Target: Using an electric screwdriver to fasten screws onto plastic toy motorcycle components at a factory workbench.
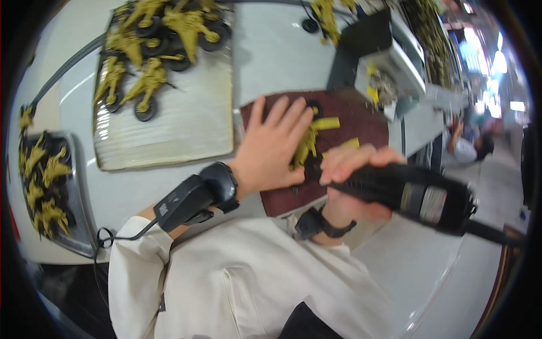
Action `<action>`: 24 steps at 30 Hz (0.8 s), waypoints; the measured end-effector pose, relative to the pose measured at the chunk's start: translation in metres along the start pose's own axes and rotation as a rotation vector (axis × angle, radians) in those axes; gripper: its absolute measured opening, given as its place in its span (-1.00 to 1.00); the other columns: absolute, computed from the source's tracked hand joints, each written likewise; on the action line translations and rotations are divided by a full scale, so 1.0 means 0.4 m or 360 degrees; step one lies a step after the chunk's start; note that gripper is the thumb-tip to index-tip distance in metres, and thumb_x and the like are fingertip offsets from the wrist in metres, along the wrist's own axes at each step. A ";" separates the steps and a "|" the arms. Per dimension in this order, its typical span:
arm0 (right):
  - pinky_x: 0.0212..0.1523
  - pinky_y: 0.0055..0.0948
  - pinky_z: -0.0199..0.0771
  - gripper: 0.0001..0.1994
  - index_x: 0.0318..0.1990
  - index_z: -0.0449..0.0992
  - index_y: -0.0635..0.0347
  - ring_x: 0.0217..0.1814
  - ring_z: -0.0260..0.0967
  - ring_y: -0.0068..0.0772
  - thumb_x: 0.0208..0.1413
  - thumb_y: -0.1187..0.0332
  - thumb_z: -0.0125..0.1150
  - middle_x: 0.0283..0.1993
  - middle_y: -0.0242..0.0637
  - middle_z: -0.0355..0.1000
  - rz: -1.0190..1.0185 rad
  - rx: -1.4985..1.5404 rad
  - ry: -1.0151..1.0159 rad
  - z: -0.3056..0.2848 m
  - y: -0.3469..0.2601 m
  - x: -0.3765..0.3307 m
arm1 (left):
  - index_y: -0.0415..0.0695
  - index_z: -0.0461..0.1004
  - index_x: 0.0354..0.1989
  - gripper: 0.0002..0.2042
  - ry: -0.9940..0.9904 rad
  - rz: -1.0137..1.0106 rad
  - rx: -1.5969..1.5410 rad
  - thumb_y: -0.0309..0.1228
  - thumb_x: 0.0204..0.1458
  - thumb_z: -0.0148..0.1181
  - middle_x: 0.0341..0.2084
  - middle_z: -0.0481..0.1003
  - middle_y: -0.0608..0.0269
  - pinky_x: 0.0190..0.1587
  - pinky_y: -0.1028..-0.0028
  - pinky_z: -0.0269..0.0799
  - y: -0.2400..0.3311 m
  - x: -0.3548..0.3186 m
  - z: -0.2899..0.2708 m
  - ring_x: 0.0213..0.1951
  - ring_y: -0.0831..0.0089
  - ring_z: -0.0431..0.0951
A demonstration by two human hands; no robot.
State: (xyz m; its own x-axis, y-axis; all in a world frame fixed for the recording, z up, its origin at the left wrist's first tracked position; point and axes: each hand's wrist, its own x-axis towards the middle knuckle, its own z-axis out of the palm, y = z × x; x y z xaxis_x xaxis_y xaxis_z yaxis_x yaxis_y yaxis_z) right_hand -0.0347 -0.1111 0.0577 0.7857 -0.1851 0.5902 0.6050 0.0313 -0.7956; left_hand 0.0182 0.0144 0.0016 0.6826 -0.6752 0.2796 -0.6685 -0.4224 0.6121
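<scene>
My left hand (270, 148) lies with its fingers stretched and spread over a yellow plastic toy assembly (307, 144), whose black wheel shows past the fingertips. The assembly rests on a dark red mat (361, 121), partly covered by the hand. Closed around a black corded electric screwdriver (406, 195), my right hand (358, 183) is just right of the assembly. The tool's body points away to the right; its working tip is hidden by the hand. Another small yellow piece (347, 144) lies beside the right fingers.
A pale ridged tray (169, 135) at the upper left carries several yellow assemblies with black wheels. More sit in a metal tray (82, 209) at far left. A white box (389, 62) of small parts and a dark panel (364, 42) stand beyond the mat. Another person (468, 144) is at right.
</scene>
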 end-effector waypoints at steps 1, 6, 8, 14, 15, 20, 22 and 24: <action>-0.64 -0.40 0.28 -0.27 -0.11 0.18 0.23 -0.69 0.26 -0.30 -0.09 -0.33 0.08 -0.55 -0.17 0.34 -0.0046 0.0021 0.0028 0.006 -0.014 -0.003 | -0.30 0.19 0.14 -0.14 0.0013 0.0003 -0.0028 -0.11 -0.42 0.30 0.14 0.18 -0.07 0.24 -0.06 -0.18 0.013 0.003 -0.004 0.20 0.02 0.11; -0.68 -0.38 0.34 -0.17 0.06 0.08 0.37 -0.72 0.29 -0.27 0.01 -0.32 -0.06 -0.61 -0.16 0.32 -0.0249 -0.0067 0.0326 -0.057 -0.078 0.018 | -0.26 0.21 0.12 -0.19 -0.0007 0.0070 0.0174 -0.25 -0.42 0.35 0.09 0.23 -0.05 0.06 0.21 0.13 0.056 0.016 -0.003 0.10 0.12 0.24; -0.53 -0.38 0.34 -0.15 0.19 0.01 0.29 -0.64 0.25 -0.34 0.03 -0.33 -0.13 -0.56 -0.24 0.28 -0.0227 -0.0439 0.0628 -0.085 -0.091 0.059 | -0.22 0.22 0.12 -0.22 0.0054 0.0133 0.0214 -0.29 -0.42 0.33 0.07 0.25 -0.03 0.01 0.26 0.16 0.068 -0.021 -0.024 0.07 0.14 0.26; -0.28 -0.30 0.36 -0.24 0.18 0.06 0.21 -0.40 0.30 -0.30 0.04 -0.23 -0.01 -0.43 -0.24 0.32 -0.0005 -0.0669 0.0793 -0.177 -0.004 0.055 | -0.21 0.28 0.09 -0.36 0.1246 -0.0092 -0.0045 -0.62 -0.34 0.18 0.05 0.31 0.00 0.11 0.22 0.19 -0.071 -0.193 -0.368 0.06 0.16 0.33; -0.25 -0.29 0.37 -0.24 0.18 0.06 0.26 -0.39 0.31 -0.29 0.04 -0.20 0.01 -0.43 -0.23 0.32 0.0031 -0.0765 0.0723 -0.179 0.004 0.040 | -0.22 0.21 0.14 -0.39 0.1395 -0.0619 0.0648 -0.58 -0.20 0.18 0.12 0.27 0.01 0.15 0.30 0.12 -0.150 -0.277 -0.450 0.13 0.19 0.26; -0.52 -0.43 0.38 -0.12 0.13 0.02 0.37 -0.56 0.29 -0.37 -0.04 -0.30 0.04 -0.50 -0.20 0.31 -0.0027 -0.0821 0.0736 -0.145 0.003 0.064 | -0.09 0.22 0.20 -0.43 0.0701 -0.1810 0.1591 -0.36 -0.08 0.13 0.25 0.09 -0.04 0.31 0.18 -0.17 -0.309 -0.557 -0.615 0.30 0.02 0.00; -0.54 -0.45 0.36 -0.12 0.12 0.03 0.37 -0.58 0.27 -0.38 -0.04 -0.32 0.02 -0.51 -0.20 0.30 -0.0063 -0.0793 0.0778 -0.152 0.009 0.049 | -0.08 0.21 0.20 -0.42 0.1135 -0.0805 0.1303 -0.40 -0.10 0.11 0.23 0.10 -0.04 0.29 0.19 -0.13 -0.205 -0.400 -0.611 0.29 0.01 -0.02; -0.56 -0.48 0.32 -0.11 0.10 0.05 0.35 -0.63 0.24 -0.39 -0.04 -0.39 -0.10 -0.56 -0.21 0.28 -0.0080 -0.0803 0.0819 -0.180 0.021 0.029 | -0.08 0.20 0.21 -0.38 0.1063 -0.0223 0.0965 -0.45 -0.16 0.11 0.21 0.11 -0.10 0.28 0.20 -0.09 -0.150 -0.195 -0.537 0.27 0.01 0.03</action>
State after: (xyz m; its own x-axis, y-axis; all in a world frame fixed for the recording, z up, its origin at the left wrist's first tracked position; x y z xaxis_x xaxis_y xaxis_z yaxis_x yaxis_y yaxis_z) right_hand -0.0297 -0.1838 0.0479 0.5231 -0.6173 0.5876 0.4079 -0.4241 -0.8086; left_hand 0.0686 0.2221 0.1018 0.6719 -0.1830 0.7177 -0.4782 -0.8472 0.2316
